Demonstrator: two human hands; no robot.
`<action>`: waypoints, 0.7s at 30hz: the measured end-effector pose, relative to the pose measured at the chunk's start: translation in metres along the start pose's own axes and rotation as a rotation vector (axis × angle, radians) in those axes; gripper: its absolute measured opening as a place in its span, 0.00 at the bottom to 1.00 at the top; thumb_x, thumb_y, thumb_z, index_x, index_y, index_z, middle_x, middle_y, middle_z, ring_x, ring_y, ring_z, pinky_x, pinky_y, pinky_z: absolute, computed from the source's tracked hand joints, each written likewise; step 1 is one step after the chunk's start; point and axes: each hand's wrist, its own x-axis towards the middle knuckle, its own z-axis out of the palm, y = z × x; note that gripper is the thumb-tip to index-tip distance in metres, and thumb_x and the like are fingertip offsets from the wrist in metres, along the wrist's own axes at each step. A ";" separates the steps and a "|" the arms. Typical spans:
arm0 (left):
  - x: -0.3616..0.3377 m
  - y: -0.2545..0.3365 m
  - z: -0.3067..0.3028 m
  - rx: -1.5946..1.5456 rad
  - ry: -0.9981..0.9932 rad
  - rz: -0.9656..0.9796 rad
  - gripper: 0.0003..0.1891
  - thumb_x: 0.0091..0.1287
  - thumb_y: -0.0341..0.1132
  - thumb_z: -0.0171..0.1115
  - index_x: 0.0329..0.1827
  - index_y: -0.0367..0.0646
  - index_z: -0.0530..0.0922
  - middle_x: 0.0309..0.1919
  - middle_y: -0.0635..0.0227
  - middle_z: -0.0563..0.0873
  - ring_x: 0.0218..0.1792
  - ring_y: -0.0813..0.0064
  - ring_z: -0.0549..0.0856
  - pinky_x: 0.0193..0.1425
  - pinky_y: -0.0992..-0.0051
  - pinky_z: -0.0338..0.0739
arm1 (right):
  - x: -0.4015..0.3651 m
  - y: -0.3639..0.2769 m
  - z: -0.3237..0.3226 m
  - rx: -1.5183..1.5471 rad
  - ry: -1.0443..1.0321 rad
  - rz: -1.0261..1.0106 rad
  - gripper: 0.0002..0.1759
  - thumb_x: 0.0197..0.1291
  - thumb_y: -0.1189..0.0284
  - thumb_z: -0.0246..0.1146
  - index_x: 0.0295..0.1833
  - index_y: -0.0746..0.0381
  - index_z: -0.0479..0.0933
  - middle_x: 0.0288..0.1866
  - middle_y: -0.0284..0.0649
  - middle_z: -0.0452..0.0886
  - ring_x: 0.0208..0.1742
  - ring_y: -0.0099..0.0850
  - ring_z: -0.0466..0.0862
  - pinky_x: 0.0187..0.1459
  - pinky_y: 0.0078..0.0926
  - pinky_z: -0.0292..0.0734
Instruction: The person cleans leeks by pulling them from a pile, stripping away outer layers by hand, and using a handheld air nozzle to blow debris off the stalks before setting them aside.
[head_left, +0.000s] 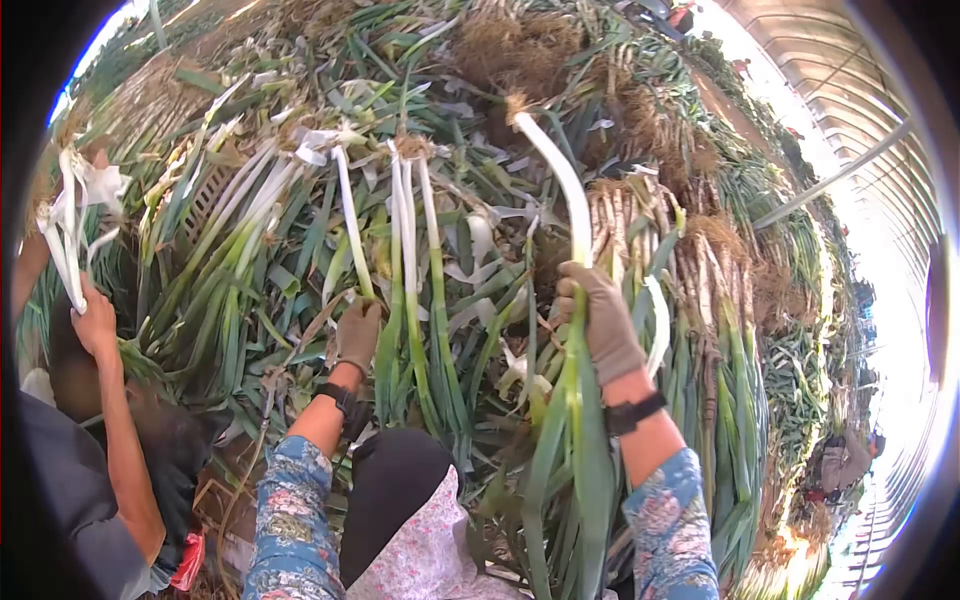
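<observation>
My right hand (600, 320), in a brown glove, is closed around a large green onion (558, 175). Its white stem and rooty end point up, and its long green leaves hang down below the hand. My left hand (357, 335), also gloved, is closed at the green part of a thinner green onion (350, 215), whose white stem points up. Just right of my left hand, a few cleaned green onions (408, 230) lie side by side, roots up. Unpeeled green onions (705, 270) with brownish stems lie to the right of my right hand.
At the left edge a co-worker's bare hand (95, 318) grips white stalks (70, 230). More green onions (250, 205) lie in a bundle at the left. Leaf scraps cover the heap. Another person (843, 462) is low at the far right, beneath a hooped roof (830, 60).
</observation>
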 end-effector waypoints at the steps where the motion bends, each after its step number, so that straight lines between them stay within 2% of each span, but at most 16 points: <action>1: 0.002 0.006 -0.004 0.052 0.054 0.017 0.14 0.67 0.38 0.65 0.48 0.37 0.82 0.32 0.62 0.85 0.35 0.63 0.84 0.46 0.65 0.78 | 0.017 0.022 0.010 -0.037 0.006 0.019 0.11 0.70 0.68 0.66 0.48 0.64 0.77 0.29 0.32 0.78 0.23 0.19 0.78 0.24 0.18 0.73; 3: 0.012 0.001 -0.007 0.161 0.157 0.053 0.16 0.67 0.39 0.64 0.51 0.37 0.80 0.36 0.60 0.85 0.38 0.61 0.85 0.48 0.64 0.78 | 0.039 0.064 0.029 -0.007 0.022 0.068 0.09 0.69 0.70 0.66 0.46 0.64 0.76 0.29 0.33 0.78 0.22 0.21 0.79 0.23 0.21 0.74; 4: 0.020 -0.005 -0.004 0.274 0.177 0.067 0.20 0.67 0.42 0.65 0.54 0.36 0.78 0.41 0.55 0.85 0.42 0.58 0.85 0.50 0.62 0.78 | 0.048 0.084 0.038 0.057 0.012 0.111 0.09 0.68 0.71 0.67 0.43 0.64 0.75 0.28 0.35 0.78 0.22 0.24 0.79 0.23 0.22 0.74; 5: 0.025 -0.008 -0.004 0.295 0.165 0.041 0.20 0.66 0.43 0.66 0.53 0.36 0.78 0.41 0.54 0.85 0.43 0.56 0.85 0.51 0.61 0.78 | 0.063 0.111 0.038 0.125 -0.027 0.142 0.09 0.66 0.73 0.67 0.43 0.64 0.75 0.29 0.36 0.78 0.23 0.26 0.80 0.24 0.22 0.75; 7: 0.030 -0.003 0.002 0.335 0.136 -0.011 0.22 0.65 0.46 0.66 0.51 0.35 0.77 0.42 0.51 0.84 0.45 0.53 0.85 0.52 0.59 0.78 | 0.079 0.138 0.049 0.010 -0.066 0.117 0.09 0.64 0.74 0.67 0.44 0.65 0.75 0.30 0.36 0.79 0.24 0.25 0.80 0.25 0.23 0.75; 8: 0.036 -0.006 0.004 0.362 0.102 -0.032 0.25 0.62 0.48 0.68 0.50 0.34 0.77 0.44 0.47 0.84 0.48 0.47 0.84 0.53 0.55 0.77 | 0.087 0.146 0.052 -0.127 -0.078 0.097 0.09 0.63 0.74 0.66 0.46 0.66 0.76 0.31 0.36 0.80 0.27 0.25 0.81 0.29 0.22 0.76; 11: 0.036 -0.014 0.011 0.501 0.140 0.069 0.26 0.61 0.50 0.67 0.51 0.37 0.74 0.48 0.45 0.83 0.53 0.41 0.82 0.56 0.49 0.75 | 0.111 0.175 0.065 -0.266 0.000 -0.074 0.06 0.62 0.75 0.65 0.42 0.65 0.77 0.32 0.35 0.80 0.28 0.22 0.79 0.33 0.22 0.75; 12: 0.035 -0.011 0.011 0.520 0.128 0.081 0.26 0.61 0.49 0.66 0.51 0.37 0.74 0.47 0.45 0.82 0.52 0.40 0.81 0.55 0.48 0.76 | 0.121 0.189 0.061 -0.450 0.032 -0.132 0.09 0.60 0.76 0.66 0.45 0.66 0.78 0.33 0.34 0.81 0.31 0.21 0.79 0.34 0.23 0.75; 15: 0.034 0.000 0.003 0.410 0.022 0.036 0.24 0.61 0.46 0.65 0.51 0.37 0.74 0.46 0.46 0.82 0.51 0.41 0.82 0.53 0.48 0.76 | 0.130 0.229 0.054 -0.685 0.191 -0.179 0.14 0.56 0.75 0.66 0.49 0.66 0.79 0.33 0.34 0.81 0.32 0.22 0.79 0.34 0.24 0.74; 16: 0.029 0.003 0.001 0.425 0.075 0.150 0.21 0.62 0.43 0.65 0.51 0.38 0.74 0.46 0.46 0.82 0.48 0.42 0.82 0.50 0.49 0.77 | 0.140 0.251 0.046 -0.555 0.168 -0.157 0.19 0.54 0.74 0.66 0.53 0.66 0.79 0.33 0.37 0.82 0.31 0.25 0.79 0.34 0.26 0.75; 19: 0.002 0.027 -0.006 0.406 0.158 0.277 0.20 0.62 0.40 0.66 0.51 0.38 0.74 0.45 0.46 0.82 0.45 0.43 0.83 0.48 0.51 0.77 | 0.139 0.262 0.049 -0.616 0.190 -0.124 0.23 0.54 0.71 0.65 0.55 0.69 0.79 0.38 0.50 0.86 0.37 0.38 0.85 0.42 0.35 0.78; 20: -0.004 0.029 -0.003 0.420 0.218 0.391 0.20 0.61 0.40 0.66 0.51 0.39 0.74 0.41 0.48 0.83 0.41 0.44 0.83 0.46 0.53 0.78 | 0.139 0.263 0.049 -0.602 0.190 -0.094 0.23 0.54 0.71 0.65 0.55 0.69 0.78 0.38 0.50 0.86 0.37 0.39 0.85 0.42 0.35 0.78; 21: -0.007 0.031 -0.001 0.379 0.114 0.314 0.21 0.61 0.40 0.67 0.53 0.39 0.75 0.39 0.48 0.84 0.41 0.45 0.84 0.46 0.53 0.78 | 0.141 0.263 0.050 -0.589 0.189 -0.067 0.23 0.53 0.71 0.65 0.56 0.68 0.78 0.39 0.50 0.86 0.37 0.39 0.85 0.43 0.35 0.78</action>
